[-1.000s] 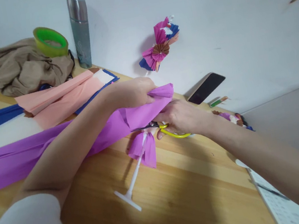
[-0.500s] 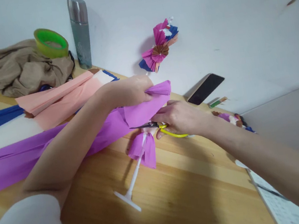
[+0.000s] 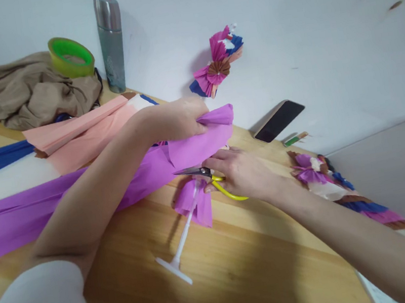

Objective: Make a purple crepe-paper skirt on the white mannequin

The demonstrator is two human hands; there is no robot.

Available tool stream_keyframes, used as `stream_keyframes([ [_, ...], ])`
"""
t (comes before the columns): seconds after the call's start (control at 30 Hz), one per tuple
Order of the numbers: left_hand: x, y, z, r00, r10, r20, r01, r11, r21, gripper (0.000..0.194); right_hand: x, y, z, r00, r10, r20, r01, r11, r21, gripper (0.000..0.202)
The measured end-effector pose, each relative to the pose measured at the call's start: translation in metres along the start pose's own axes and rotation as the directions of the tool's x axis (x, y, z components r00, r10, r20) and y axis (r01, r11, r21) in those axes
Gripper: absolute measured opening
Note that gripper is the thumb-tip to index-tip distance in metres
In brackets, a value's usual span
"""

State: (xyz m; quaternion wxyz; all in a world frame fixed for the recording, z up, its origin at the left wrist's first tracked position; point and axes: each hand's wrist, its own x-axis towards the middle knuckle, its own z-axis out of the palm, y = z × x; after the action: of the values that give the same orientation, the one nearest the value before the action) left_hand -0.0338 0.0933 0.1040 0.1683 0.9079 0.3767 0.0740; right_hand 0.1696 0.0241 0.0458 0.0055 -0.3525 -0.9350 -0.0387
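Observation:
My left hand (image 3: 187,118) grips the top of a purple crepe paper sheet (image 3: 201,144), lifting its end off the table. The rest of the sheet trails away to the left under my forearm. Just below the raised paper, my right hand (image 3: 236,171) holds scissors (image 3: 212,176) with yellow handles and dark blades, the tips pointing left along the paper's lower edge. Under the scissors lies a white plastic stick (image 3: 183,236) with a T-shaped foot. A gathered purple paper piece (image 3: 197,203) sits around its upper part, whose top end is partly hidden by my right hand.
Pink crepe paper (image 3: 88,133) lies at the left over white and blue sheets. Behind are brown cloth (image 3: 35,91), a green tape roll (image 3: 72,59) and a bottle (image 3: 112,43). A phone (image 3: 280,119) leans on the wall; paper flowers (image 3: 309,168) are at the right.
My right hand and the scissors have shifted slightly down and left, and the forearm has lowered, uncovering more coloured paper at the right. My left hand still grips the purple paper.

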Motion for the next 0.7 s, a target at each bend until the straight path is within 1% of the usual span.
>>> stream_keyframes([
  [0.07, -0.001, 0.001, -0.001, 1.000, -0.012, 0.003, 0.012, 1.000, -0.009, 0.020, -0.001, -0.004, 0.007, 0.998, 0.017, -0.059, -0.018, 1.000, -0.003, 0.032],
  [0.2, -0.002, 0.002, -0.002, 1.000, -0.020, 0.011, 0.020, 1.000, -0.012, 0.022, 0.000, -0.011, 0.019, 0.990, 0.050, -0.132, -0.047, 0.999, 0.024, 0.046],
  [0.3, -0.002, 0.000, -0.002, 1.000, 0.015, 0.002, -0.015, 1.000, -0.004, 0.024, -0.001, -0.014, 0.025, 0.985, 0.095, -0.143, -0.090, 0.995, 0.039, 0.053],
  [0.4, -0.003, -0.002, -0.002, 0.999, 0.036, 0.006, -0.036, 0.999, -0.002, 0.025, -0.002, -0.016, 0.029, 0.982, 0.116, -0.149, -0.107, 0.992, 0.065, 0.055],
  [0.5, -0.004, -0.003, -0.003, 1.000, 0.026, 0.006, -0.026, 1.000, 0.000, 0.032, -0.004, -0.017, 0.032, 0.977, 0.137, -0.161, -0.122, 0.988, 0.099, 0.056],
  [0.6, -0.005, -0.004, -0.006, 1.000, -0.022, 0.007, 0.022, 1.000, 0.002, 0.039, -0.005, -0.017, 0.033, 0.975, 0.148, -0.163, -0.132, 0.986, 0.103, 0.058],
  [0.67, -0.006, -0.004, -0.007, 0.998, -0.054, 0.012, 0.054, 0.999, 0.002, 0.039, -0.005, -0.017, 0.033, 0.976, 0.135, -0.170, -0.122, 0.989, 0.086, 0.059],
  [0.7, -0.006, -0.005, -0.007, 0.999, -0.049, 0.010, 0.049, 0.999, -0.007, 0.038, -0.004, -0.016, 0.032, 0.977, 0.124, -0.174, -0.112, 0.991, 0.079, 0.059],
])
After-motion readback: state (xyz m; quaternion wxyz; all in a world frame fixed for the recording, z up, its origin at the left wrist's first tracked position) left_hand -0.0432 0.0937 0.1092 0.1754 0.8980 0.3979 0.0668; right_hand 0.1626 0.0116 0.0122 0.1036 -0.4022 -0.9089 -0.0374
